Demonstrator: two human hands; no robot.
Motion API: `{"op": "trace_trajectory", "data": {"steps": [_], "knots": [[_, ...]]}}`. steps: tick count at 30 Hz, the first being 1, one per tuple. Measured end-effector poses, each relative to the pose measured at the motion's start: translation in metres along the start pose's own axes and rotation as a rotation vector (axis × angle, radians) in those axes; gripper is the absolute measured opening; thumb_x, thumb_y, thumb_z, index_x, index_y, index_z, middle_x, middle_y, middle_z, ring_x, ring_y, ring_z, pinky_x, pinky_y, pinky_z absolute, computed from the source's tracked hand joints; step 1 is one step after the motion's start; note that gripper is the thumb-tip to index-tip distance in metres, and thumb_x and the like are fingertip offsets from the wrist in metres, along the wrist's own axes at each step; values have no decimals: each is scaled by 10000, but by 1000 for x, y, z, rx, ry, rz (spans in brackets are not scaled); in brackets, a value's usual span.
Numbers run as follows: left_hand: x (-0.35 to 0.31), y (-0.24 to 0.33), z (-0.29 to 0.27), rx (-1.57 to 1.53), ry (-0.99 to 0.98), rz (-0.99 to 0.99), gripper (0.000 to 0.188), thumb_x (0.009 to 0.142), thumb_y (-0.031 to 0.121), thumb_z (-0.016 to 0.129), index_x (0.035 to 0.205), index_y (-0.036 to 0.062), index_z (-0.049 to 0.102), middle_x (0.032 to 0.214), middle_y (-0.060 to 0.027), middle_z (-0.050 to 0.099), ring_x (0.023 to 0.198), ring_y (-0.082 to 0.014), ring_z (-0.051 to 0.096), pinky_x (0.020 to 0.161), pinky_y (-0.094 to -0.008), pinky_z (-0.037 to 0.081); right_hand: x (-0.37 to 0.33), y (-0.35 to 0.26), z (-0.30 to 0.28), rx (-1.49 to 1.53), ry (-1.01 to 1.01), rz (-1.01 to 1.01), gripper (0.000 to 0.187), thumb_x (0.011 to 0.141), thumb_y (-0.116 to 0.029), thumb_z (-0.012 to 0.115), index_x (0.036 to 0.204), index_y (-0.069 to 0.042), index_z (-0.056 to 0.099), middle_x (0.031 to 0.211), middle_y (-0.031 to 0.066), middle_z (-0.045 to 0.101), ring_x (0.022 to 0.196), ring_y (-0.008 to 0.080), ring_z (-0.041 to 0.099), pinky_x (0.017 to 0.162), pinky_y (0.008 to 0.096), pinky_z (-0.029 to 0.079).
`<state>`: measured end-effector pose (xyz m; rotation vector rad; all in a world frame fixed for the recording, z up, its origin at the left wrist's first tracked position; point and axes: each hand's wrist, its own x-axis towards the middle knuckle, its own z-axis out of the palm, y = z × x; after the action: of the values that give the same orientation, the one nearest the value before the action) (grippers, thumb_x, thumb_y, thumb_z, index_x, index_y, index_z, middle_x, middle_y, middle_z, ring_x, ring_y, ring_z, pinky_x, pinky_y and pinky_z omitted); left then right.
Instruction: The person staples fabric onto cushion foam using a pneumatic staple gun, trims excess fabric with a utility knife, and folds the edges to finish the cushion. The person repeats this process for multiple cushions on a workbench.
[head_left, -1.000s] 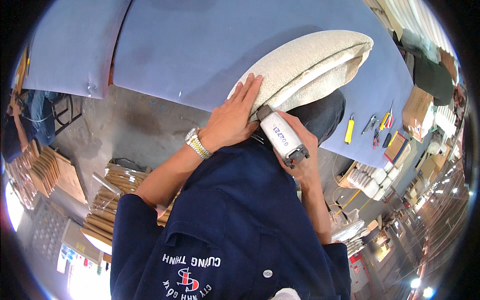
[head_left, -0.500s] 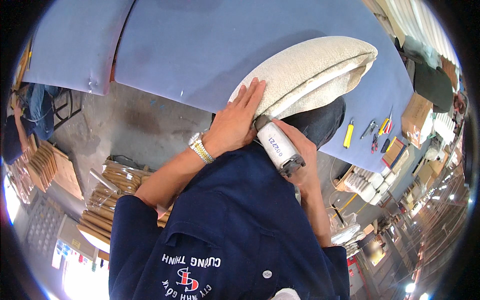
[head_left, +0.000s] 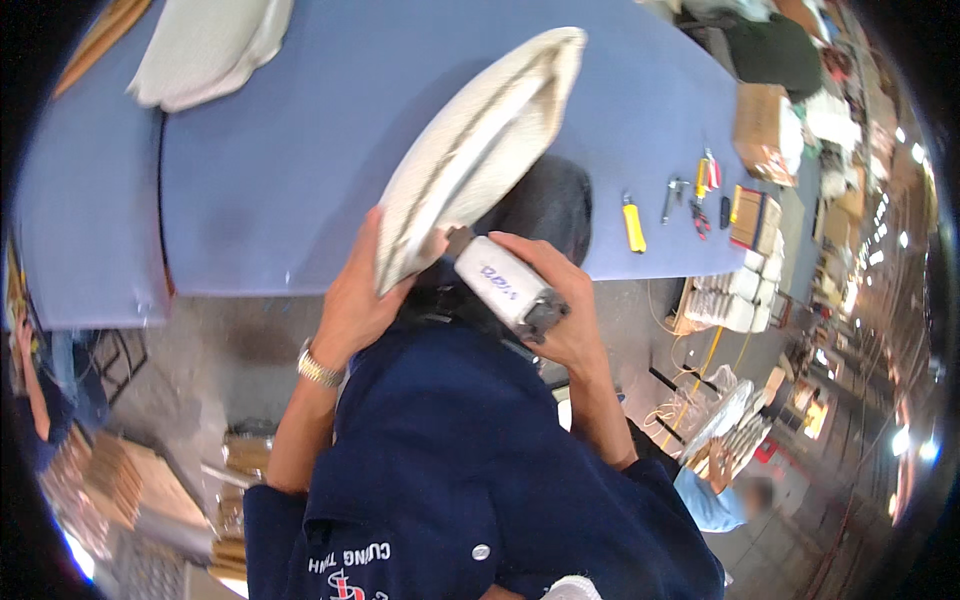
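A curved upholstered chair part [head_left: 455, 150] in cream fabric stands tilted over the blue-covered table, its folded fabric edge turned to the right. My left hand [head_left: 360, 300] is closed round its near end, with the thumb on the inner side. My right hand [head_left: 565, 305] grips a staple gun [head_left: 500, 280] with a white body and dark ends. The gun's dark nose points left, close to the near end of the chair part. Whether they touch I cannot tell. Behind the gun, dark cloth over my raised knee [head_left: 545, 210] lies against the chair part.
On the table [head_left: 300, 190] lie a yellow cutter [head_left: 633, 225], pliers [head_left: 699, 220] and other hand tools at the right. Another cream padded piece [head_left: 210, 50] rests at the far left. A cardboard box [head_left: 765, 130] stands at the right. Other people work at far left and lower right.
The chair part has turned more upright and shifted left. My left hand has gone from lying flat on its outer face to gripping its near end. The staple gun has moved left too.
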<state>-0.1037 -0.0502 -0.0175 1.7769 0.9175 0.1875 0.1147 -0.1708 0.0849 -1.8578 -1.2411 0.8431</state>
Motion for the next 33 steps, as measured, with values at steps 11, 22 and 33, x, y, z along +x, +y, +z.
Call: {"op": "trace_trajectory", "data": {"steps": [11, 22, 33], "knots": [[15, 15, -37, 185, -66, -177, 1050, 878, 535, 726, 1652, 111, 157, 1539, -269, 471, 1243, -403, 632, 1067, -464, 489, 7, 184, -126, -185, 489, 479, 712, 772, -10, 810, 1431, 20, 541, 1304, 168, 656, 1213, 279, 615, 1056, 405, 485], [20, 25, -25, 262, 25, -308, 948, 908, 464, 693, 1643, 157, 179, 1326, -240, 638, 1068, -401, 707, 815, -504, 584, 64, 328, -163, -628, 515, 147, 495, 947, -423, 655, 1162, 18, 721, 1072, 237, 718, 984, 405, 674, 907, 485, 534], [200, 90, -15, 493, 32, -162, 909, 878, 455, 760, 1563, 73, 302, 1195, -228, 685, 1019, -420, 706, 815, -521, 567, 41, 362, -162, -789, 727, 234, 522, 922, -482, 707, 1180, -28, 700, 947, 165, 748, 871, 355, 702, 857, 441, 558]]}}
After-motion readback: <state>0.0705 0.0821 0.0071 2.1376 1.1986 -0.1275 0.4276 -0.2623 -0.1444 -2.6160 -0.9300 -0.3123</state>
